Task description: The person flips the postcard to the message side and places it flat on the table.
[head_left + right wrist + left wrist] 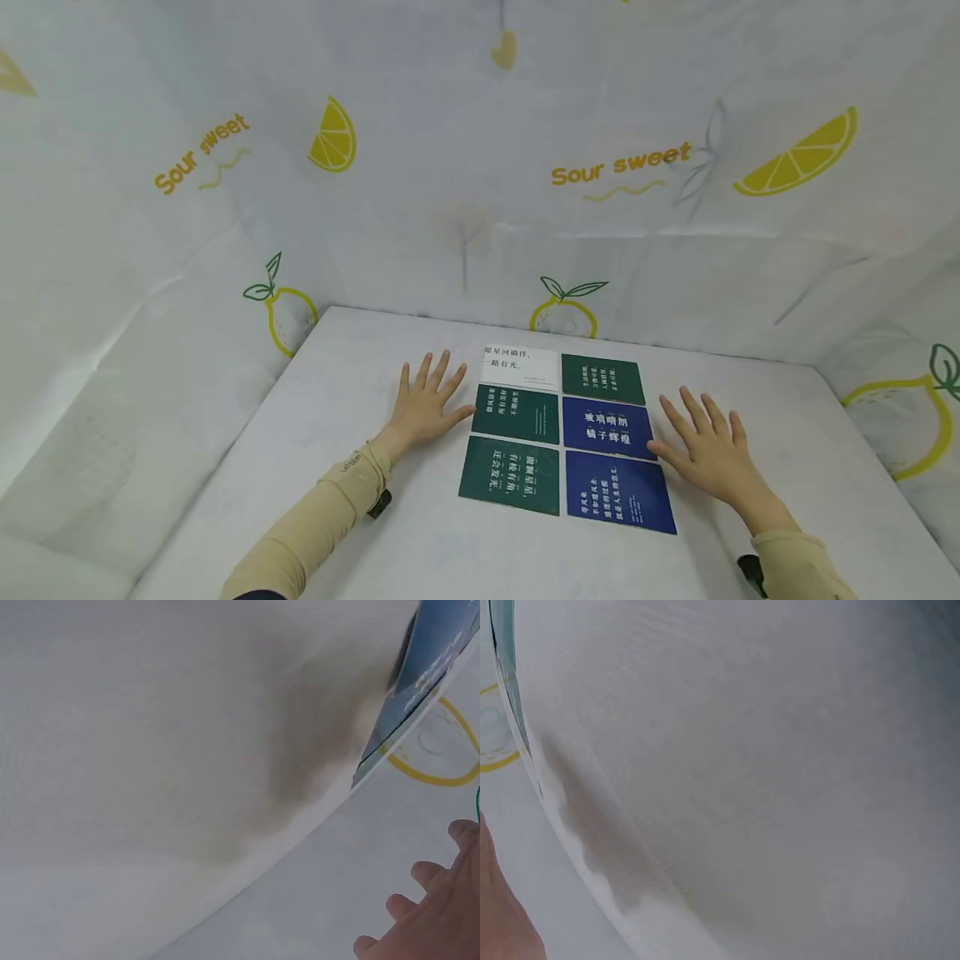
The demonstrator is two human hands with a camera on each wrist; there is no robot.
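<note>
Several printed cards lie flat in two columns. The left column has a white card (519, 368) at the back, a green card (516, 414) in the middle and another green card (510, 477) in front. At right lie a smaller green card (603, 379), a blue card (608, 427) and a front blue card (621, 492). My left hand (425, 408), fingers spread, is left of the cards, its thumb tip by the middle green card's edge. With fingers spread too, my right hand (712, 458) is at the right, thumb tip at the middle blue card's edge. Neither hand holds anything.
The cards lie on a white-covered table (420, 533). Behind and at both sides hangs a white cloth (420, 225) printed with lemons and lettering. Beige sleeves cover both forearms, and a small dark object (380, 503) shows under the left wrist.
</note>
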